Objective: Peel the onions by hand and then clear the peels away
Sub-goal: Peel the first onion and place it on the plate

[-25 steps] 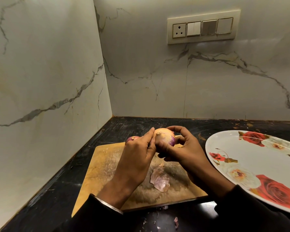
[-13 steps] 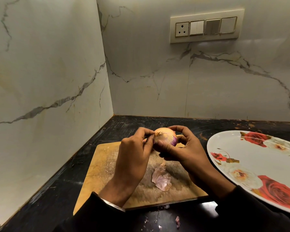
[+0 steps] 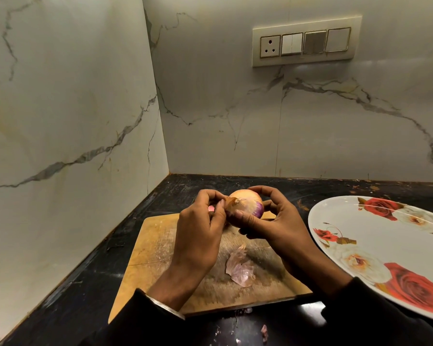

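Observation:
A partly skinned onion [image 3: 246, 206], tan with a purple patch on its right side, is held above the wooden cutting board [image 3: 155, 248]. My right hand [image 3: 273, 226] grips it from the right and below, thumb across its front. My left hand [image 3: 200, 233] pinches the dry skin at the onion's left tip. A loose pinkish peel [image 3: 239, 267] lies on the board below the hands. A second onion [image 3: 211, 208] shows only as a small pink sliver behind my left hand.
A large white oval plate with red roses [image 3: 375, 245] lies on the black counter [image 3: 85, 290] to the right of the board. Small peel scraps [image 3: 263, 329] lie near the counter's front. Marble walls close the corner at left and behind.
My left fingers have curled in from straight to pinch the skin at the onion's tip. The onion has stayed in my right hand, and the second onion is now mostly hidden.

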Demonstrator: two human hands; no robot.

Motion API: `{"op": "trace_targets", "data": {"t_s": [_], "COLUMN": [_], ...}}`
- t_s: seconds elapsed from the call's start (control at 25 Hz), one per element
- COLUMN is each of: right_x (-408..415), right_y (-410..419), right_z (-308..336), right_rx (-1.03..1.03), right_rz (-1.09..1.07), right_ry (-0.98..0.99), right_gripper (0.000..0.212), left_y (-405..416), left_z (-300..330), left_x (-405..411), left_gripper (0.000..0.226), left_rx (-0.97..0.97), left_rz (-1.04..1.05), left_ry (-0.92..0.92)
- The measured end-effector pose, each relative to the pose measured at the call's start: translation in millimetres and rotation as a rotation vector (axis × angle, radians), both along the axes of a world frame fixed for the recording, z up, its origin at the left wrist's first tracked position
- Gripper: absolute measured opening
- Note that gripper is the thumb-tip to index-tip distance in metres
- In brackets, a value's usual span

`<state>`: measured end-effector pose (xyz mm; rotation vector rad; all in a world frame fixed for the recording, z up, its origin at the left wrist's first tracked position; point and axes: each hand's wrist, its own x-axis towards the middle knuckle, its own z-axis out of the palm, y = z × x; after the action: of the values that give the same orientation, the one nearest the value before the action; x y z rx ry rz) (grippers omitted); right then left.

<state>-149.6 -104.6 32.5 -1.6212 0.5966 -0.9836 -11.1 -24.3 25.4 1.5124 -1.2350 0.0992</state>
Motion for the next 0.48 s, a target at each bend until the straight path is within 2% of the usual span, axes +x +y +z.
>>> {"op": "trace_targets", "data": {"t_s": [0.12, 0.28, 0.48], "right_x": [-1.5, -2.3, -1.2], "right_y": [-0.3, -0.1, -1.0], "right_z": [2.6, 3.2, 2.0], "right_rx": [0.027, 0.016, 0.023], "right_rz": [-0.001, 0.046, 0.069], "right_ry": [-0.004, 0.028, 0.034], "right_gripper": [0.065, 0.062, 0.061], "left_y": [0.2, 0.3, -0.2], "left_z": [0.5, 0.6, 0.8], "left_x": [0.0, 2.0, 3.1], "left_gripper": [0.022, 0.013, 0.013], "left_rx": [0.016, 0.008, -0.010], "left_rz": [-0.078, -0.077, -0.010], "left_ry": [0.029, 0.092, 0.046]}}
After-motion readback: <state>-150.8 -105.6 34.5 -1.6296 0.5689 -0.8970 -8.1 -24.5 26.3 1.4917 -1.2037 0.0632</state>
